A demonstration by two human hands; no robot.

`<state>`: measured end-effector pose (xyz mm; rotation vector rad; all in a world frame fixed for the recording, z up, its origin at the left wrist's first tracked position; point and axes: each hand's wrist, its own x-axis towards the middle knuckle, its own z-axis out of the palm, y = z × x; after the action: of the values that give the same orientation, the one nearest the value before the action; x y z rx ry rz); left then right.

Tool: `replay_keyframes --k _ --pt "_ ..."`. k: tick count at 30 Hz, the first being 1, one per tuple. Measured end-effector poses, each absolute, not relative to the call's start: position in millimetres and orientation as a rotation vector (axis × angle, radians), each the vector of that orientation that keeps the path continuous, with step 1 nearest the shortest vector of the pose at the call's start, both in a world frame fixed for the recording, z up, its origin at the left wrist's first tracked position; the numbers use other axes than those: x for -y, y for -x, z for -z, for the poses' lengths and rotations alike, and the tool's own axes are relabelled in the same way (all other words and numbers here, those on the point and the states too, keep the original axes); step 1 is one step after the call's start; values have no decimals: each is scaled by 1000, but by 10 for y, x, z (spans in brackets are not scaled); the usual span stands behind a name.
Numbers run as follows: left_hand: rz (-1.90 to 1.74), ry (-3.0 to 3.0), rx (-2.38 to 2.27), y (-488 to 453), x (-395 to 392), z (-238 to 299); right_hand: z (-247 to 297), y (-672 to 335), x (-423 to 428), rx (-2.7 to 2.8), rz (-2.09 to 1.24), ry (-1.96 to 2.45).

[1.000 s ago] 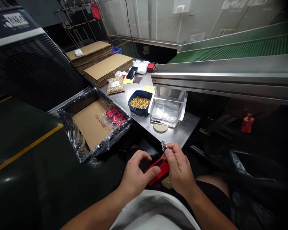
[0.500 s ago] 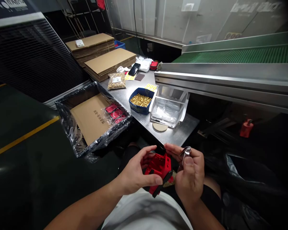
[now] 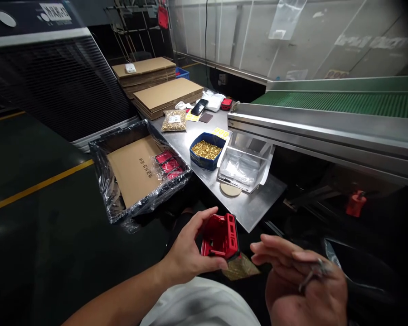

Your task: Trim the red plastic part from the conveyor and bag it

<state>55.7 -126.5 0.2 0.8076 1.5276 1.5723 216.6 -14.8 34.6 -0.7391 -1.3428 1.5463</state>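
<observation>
a green ribbed conveyor belt slopes beyond a metal table. a plastic-lined black crate sits left of the table; a blue bin stands on it. the left hand, thumb and fingers set wide, grips a red plastic housing just short of the table's near edge. the right hand, apart, holds a blurred metal clipper, fingers outstretched. small gold-coloured pieces lie in the bin.
</observation>
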Motion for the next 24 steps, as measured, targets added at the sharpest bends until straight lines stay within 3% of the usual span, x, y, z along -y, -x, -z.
replay_keyframes --k 5,12,16,24 --pt "-1608 -1113 -1663 -525 1290 -8 129 -1966 -167 1672 -1066 1001" --pt "-1557 -1239 -1727 -575 1305 -42 1185 -1792 -825 2348 -357 1013" --pt "-1508 -1228 -1794 -621 1301 -115 1530 -1681 -999 2452 -357 1059" --pt "-1382 -960 -1609 -629 1391 75 1509 -1720 -952 2275 -678 1086"
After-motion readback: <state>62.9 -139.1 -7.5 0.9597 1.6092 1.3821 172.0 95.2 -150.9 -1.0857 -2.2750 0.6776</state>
